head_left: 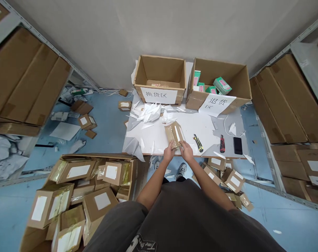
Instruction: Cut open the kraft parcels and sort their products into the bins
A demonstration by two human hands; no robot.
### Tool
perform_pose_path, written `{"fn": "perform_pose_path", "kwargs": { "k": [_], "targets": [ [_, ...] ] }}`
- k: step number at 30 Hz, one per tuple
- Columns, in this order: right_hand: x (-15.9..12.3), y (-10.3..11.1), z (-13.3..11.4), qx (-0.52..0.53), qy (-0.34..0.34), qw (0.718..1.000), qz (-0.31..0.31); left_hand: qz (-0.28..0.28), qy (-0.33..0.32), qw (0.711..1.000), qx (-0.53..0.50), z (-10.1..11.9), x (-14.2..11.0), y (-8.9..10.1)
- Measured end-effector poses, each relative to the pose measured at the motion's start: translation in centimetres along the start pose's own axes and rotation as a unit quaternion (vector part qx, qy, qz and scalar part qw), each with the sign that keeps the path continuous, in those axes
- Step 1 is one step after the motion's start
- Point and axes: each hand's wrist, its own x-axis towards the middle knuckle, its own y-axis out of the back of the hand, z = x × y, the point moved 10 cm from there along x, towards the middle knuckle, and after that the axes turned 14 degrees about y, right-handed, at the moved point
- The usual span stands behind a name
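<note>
A small brown cardboard box (171, 132) with shiny tape and a white strip lies tilted on the white tabletop (198, 122), near its front edge. My left hand (169, 152) grips the box's near left corner. At the near right corner, my right hand (186, 150) has its fingers closed on the same box. To the right lie a yellow-and-black utility knife (198, 143) and a red-and-black utility knife (222, 144). Torn white paper scraps (150, 112) are heaped behind the box.
Two open cartons stand at the back: the left carton (160, 71) with a paper sign, the right carton (224, 68) holding green-and-white boxes (222, 85). A phone (237, 145) lies at right. A large carton (96, 156) of taped parcels is at lower left; more parcels (234, 181) lie below right.
</note>
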Motion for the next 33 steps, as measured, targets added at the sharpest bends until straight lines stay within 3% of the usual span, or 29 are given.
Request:
{"fn": "perform_pose_path", "kwargs": {
  "k": [3, 6, 9, 11, 14, 17, 20, 25, 30, 33],
  "targets": [
    [1.3, -0.7, -3.2, -0.006, 0.074, 0.997, -0.012, 0.028, 0.019, 0.994, -0.100, -1.4, 1.6, 1.8],
    [1.6, -3.6, -4.9, 0.016, 0.109, 0.990, -0.087, 0.032, 0.073, 0.994, -0.075, -3.6, 3.0, 2.9],
    [1.3, -4.9, -2.9, 0.015, 0.054, 0.993, -0.102, 0.044, 0.116, 0.992, 0.024, -5.3, 3.5, 4.2],
    [0.9, -4.7, -0.1, 0.004, -0.021, 0.997, -0.078, 0.048, 0.075, 0.993, 0.080, -4.5, 3.3, 4.7],
    [0.6, -4.9, 2.8, 0.021, -0.091, 0.994, -0.062, 0.019, 0.004, 0.987, 0.157, -2.4, 2.8, 3.5],
    [1.1, -5.3, 3.3, 0.068, -0.095, 0.992, -0.047, 0.001, 0.024, 0.975, 0.220, -2.1, 2.9, 2.2],
    [1.5, -4.1, 2.4, 0.067, -0.095, 0.993, -0.006, 0.013, 0.030, 0.979, 0.203, -2.0, 3.5, 2.1],
    [2.4, -0.6, -2.4, 0.032, 0.007, 0.998, 0.047, 0.005, 0.004, 1.000, 0.024, -3.0, 4.4, 2.3],
    [2.6, -3.0, -5.0, 0.079, 0.079, 0.991, -0.072, -0.002, 0.129, 0.992, -0.002, -6.7, 4.0, 1.5],
    [1.9, -2.8, -4.1, 0.084, 0.092, 0.991, -0.056, 0.044, 0.086, 0.995, 0.040, -5.1, 2.8, 2.6]
  ]
}}
